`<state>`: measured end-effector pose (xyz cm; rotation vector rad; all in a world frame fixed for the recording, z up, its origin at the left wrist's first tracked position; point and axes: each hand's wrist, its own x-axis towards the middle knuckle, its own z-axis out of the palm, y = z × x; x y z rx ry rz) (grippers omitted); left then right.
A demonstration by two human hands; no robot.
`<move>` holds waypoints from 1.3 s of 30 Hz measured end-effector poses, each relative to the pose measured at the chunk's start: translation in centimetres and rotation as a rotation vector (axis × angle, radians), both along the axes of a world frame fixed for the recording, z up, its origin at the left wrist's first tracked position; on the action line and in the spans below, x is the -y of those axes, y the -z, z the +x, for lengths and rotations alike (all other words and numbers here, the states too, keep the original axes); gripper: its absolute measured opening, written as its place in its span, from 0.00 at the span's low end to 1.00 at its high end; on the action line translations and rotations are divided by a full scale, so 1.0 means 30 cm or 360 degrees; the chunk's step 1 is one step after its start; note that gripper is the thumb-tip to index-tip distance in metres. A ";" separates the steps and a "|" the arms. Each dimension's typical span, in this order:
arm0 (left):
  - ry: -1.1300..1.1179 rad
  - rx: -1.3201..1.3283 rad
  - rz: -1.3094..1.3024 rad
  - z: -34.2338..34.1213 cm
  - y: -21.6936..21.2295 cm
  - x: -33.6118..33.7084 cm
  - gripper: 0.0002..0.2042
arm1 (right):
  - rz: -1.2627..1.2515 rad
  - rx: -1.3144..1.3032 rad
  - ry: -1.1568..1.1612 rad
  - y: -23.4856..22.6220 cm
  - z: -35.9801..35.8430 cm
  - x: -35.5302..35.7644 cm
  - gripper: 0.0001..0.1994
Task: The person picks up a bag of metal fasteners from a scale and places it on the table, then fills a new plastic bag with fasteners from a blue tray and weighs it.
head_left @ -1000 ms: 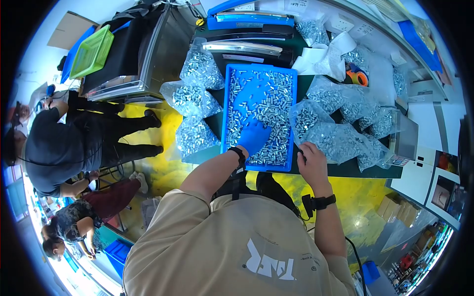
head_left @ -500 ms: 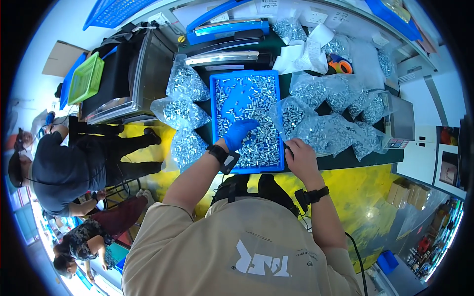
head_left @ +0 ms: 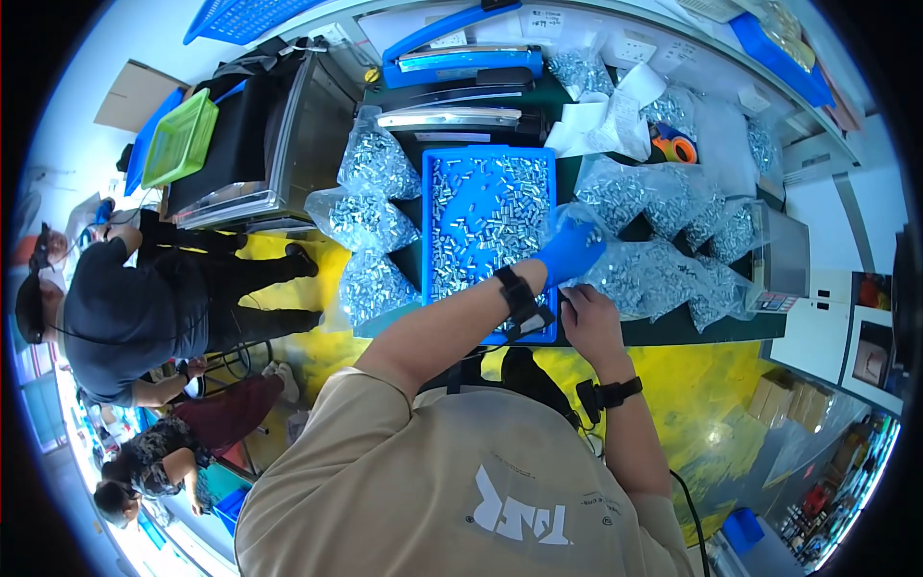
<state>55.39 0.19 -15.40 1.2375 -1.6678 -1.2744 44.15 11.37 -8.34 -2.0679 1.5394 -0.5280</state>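
Observation:
A blue tray (head_left: 429, 192) lies on the table in front of me, with small silvery metal cylinders (head_left: 500, 207) scattered over its bottom. My left hand (head_left: 569, 254), in a blue glove, is at the mouth of a clear plastic bag (head_left: 560, 219) just right of the tray. Its fingers are curled, and a few metal cylinders show by the fingertips. Bare and close to the tray's right edge, my right hand (head_left: 592, 325) has its fingers pinched at the near edge of that bag. The fingertips are partly hidden.
Filled clear bags (head_left: 370, 226) line the tray's left side, and more bags (head_left: 654, 274) crowd the right. Behind stand a blue long-handled device (head_left: 466, 60), crumpled white paper (head_left: 615, 115) and an orange tape roll (head_left: 684, 149). Two other people (head_left: 135, 308) are at far left.
My left hand has moved right, from among the cylinders in the tray to the bag beside it. The right hand stays near the bag's edge. The whole view has shifted slightly.

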 end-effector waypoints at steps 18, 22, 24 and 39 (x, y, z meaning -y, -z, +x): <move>-0.0371 0.1320 -0.0375 0.499 0.269 -0.044 0.18 | -0.0045 -0.0039 0.0022 -0.017 -0.006 -0.011 0.12; 0.0031 0.1544 -0.0330 0.522 0.333 -0.115 0.21 | -0.0030 -0.0054 0.0026 -0.012 -0.003 -0.012 0.12; -0.0055 0.1576 -0.0502 0.523 0.358 -0.131 0.22 | -0.0024 -0.0043 0.0030 -0.007 -0.006 -0.010 0.12; -0.0217 0.1157 -0.0580 0.555 0.330 -0.049 0.19 | 0.0006 -0.0122 0.0084 -0.016 -0.006 -0.028 0.11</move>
